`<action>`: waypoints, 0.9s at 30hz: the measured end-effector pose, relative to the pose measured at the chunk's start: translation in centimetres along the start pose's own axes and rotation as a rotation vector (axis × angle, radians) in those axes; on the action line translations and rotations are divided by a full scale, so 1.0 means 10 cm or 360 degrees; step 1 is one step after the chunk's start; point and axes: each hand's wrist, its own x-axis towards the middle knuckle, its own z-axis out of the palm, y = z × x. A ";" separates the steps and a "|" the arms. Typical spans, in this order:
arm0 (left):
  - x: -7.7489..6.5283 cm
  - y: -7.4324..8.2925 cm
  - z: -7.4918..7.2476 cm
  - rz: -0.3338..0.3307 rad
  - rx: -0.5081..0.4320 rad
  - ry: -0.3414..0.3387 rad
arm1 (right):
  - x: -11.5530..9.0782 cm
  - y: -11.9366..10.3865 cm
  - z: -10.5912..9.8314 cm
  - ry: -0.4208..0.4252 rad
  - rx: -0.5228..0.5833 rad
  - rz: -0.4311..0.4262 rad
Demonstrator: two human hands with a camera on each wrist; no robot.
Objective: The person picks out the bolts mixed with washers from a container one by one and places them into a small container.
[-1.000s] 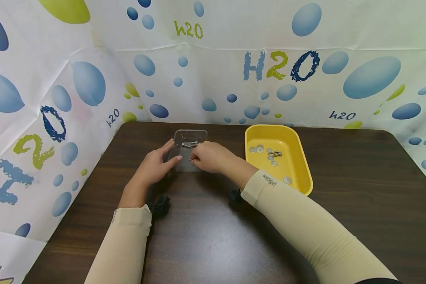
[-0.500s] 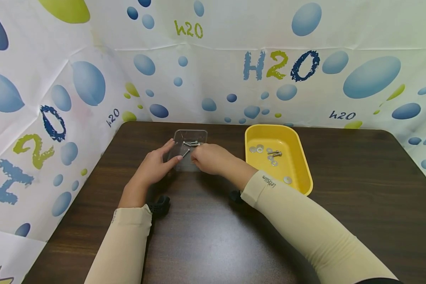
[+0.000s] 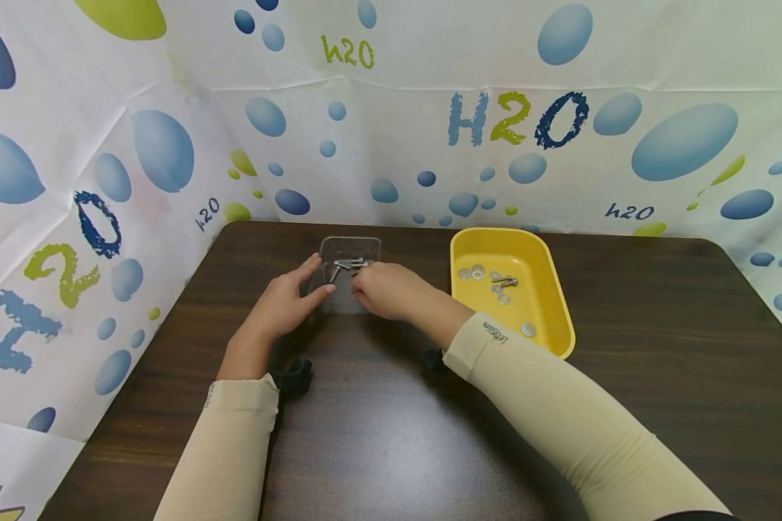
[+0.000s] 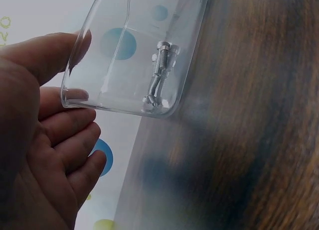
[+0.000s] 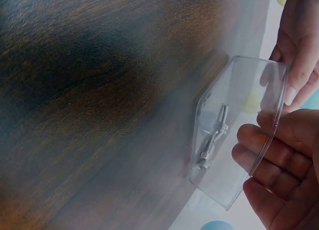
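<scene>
A clear plastic box point(image 3: 347, 302) sits at the back left of the table. Several metal bolts point(image 3: 352, 265) lie inside it, clustered together in the left wrist view point(image 4: 159, 73). My left hand point(image 3: 280, 307) rests at the box's left front corner, thumb and index finger touching its wall, the other fingers relaxed. Loosely curled fingers of my right hand point(image 5: 279, 165) reach into the box over its rim; no bolt shows between them. From the head view, the back of the right hand point(image 3: 391, 291) hides its fingertips and part of the box.
To the right stands a yellow tray point(image 3: 554, 304) with several washers point(image 3: 504, 299) and a few bolts point(image 3: 508, 281) in it. The dark wooden table point(image 3: 391, 434) ends at a patterned backdrop point(image 3: 397, 116) behind and on the left.
A bolt near the right fingertips came free of them and now lies against the other bolts in the box, turned and further left. The left hand has stayed in place.
</scene>
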 end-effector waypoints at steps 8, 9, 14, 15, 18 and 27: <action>-0.01 0.00 -0.02 -0.0003 0.0004 0.0006 | 0.01 0.04 -0.02 0.0033 0.0115 -0.0039; -0.01 0.00 -0.01 0.0002 0.0004 0.0004 | 0.01 0.05 -0.04 0.0038 0.0146 -0.0033; 0.00 0.03 -0.02 0.0011 0.0003 0.0011 | -0.06 0.11 -0.18 0.0109 0.0317 0.0015; 0.00 0.04 -0.02 0.0010 0.0002 0.0013 | -0.09 0.13 -0.23 0.0130 0.0336 0.0025; 0.01 0.08 -0.03 0.0018 0.0004 0.0040 | -0.19 0.22 -0.37 0.0190 0.0386 0.0070; -0.04 0.33 -0.01 0.0116 0.0025 0.0064 | -0.56 0.80 -0.63 0.0388 0.0505 0.0259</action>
